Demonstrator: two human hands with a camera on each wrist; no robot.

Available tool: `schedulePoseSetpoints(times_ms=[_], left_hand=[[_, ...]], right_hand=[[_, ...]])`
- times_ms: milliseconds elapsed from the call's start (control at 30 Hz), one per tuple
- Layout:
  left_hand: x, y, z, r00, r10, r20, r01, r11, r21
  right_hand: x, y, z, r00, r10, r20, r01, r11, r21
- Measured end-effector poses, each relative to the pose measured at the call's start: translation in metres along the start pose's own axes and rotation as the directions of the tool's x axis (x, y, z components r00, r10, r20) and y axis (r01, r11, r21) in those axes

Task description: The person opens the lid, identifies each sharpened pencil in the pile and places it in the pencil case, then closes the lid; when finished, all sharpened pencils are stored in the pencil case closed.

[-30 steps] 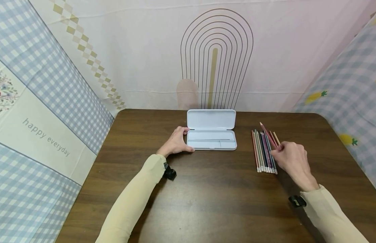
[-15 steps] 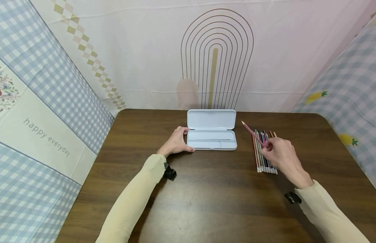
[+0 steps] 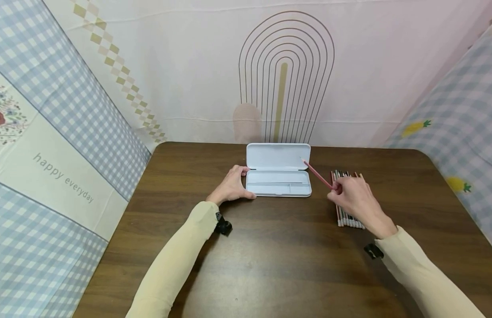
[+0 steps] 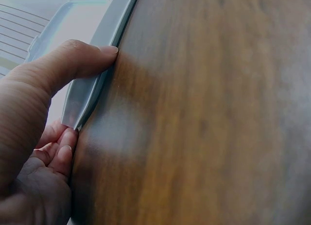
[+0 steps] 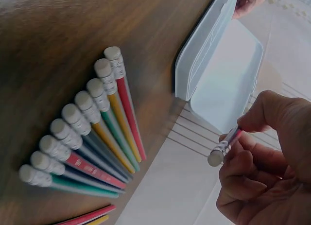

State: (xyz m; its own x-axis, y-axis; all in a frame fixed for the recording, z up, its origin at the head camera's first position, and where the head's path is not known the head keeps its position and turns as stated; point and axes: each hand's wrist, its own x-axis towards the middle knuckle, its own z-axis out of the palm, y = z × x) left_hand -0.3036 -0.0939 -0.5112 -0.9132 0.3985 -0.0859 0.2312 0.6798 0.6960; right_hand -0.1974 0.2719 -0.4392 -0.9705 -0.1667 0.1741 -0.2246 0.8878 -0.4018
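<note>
An open light-blue pencil case (image 3: 299, 190) lies on the wooden table with its lid raised at the back; its divided tray holds no pencils. My left hand (image 3: 230, 184) grips the case's left end, thumb (image 4: 95, 60) against the front edge and fingers round the side. Above the table, my right hand (image 3: 355, 198) pinches a pink-red pencil (image 3: 316, 173) near its eraser end. Its point slants up and left, in front of the lid's right side. Below and beside that hand lies a row of pencils (image 5: 85, 167), eraser ends toward me, partly covered by the hand in the head view.
The brown wooden table (image 3: 277, 260) meets a patterned cloth (image 3: 190, 79) hanging behind it. Checked cloths hang at the left (image 3: 98, 137) and right (image 3: 460, 110). Two more pencils (image 5: 92, 216) lie slightly apart from the row in the right wrist view.
My right hand has lifted the pink-red pencil from the row's right side and carried it left toward the case, its tip swinging left. My left hand has stayed on the case.
</note>
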Motion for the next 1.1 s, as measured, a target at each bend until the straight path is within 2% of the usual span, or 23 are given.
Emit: schedulePoseSetpoints(times_ms=[233,700,1100], left_hand=[[-0.001,0.002,-0.001,1.0,0.002,0.009,-0.002,1.0,-0.008],[0.0,0.001,-0.001,1.0,0.011,0.007,-0.011,1.0,-0.002],[-0.001,0.0,-0.001,1.0,0.009,0.003,-0.009,1.0,-0.014]], right_hand=[[0.012,-0.005,0.009,0.995,-0.102,0.006,0.102,0.995,0.009],[0.031,-0.011,0.024,0.973,-0.229,0.008,0.229,0.973,-0.008],[0.047,-0.014,0.038,0.953,-0.291,0.089,0.294,0.956,-0.018]])
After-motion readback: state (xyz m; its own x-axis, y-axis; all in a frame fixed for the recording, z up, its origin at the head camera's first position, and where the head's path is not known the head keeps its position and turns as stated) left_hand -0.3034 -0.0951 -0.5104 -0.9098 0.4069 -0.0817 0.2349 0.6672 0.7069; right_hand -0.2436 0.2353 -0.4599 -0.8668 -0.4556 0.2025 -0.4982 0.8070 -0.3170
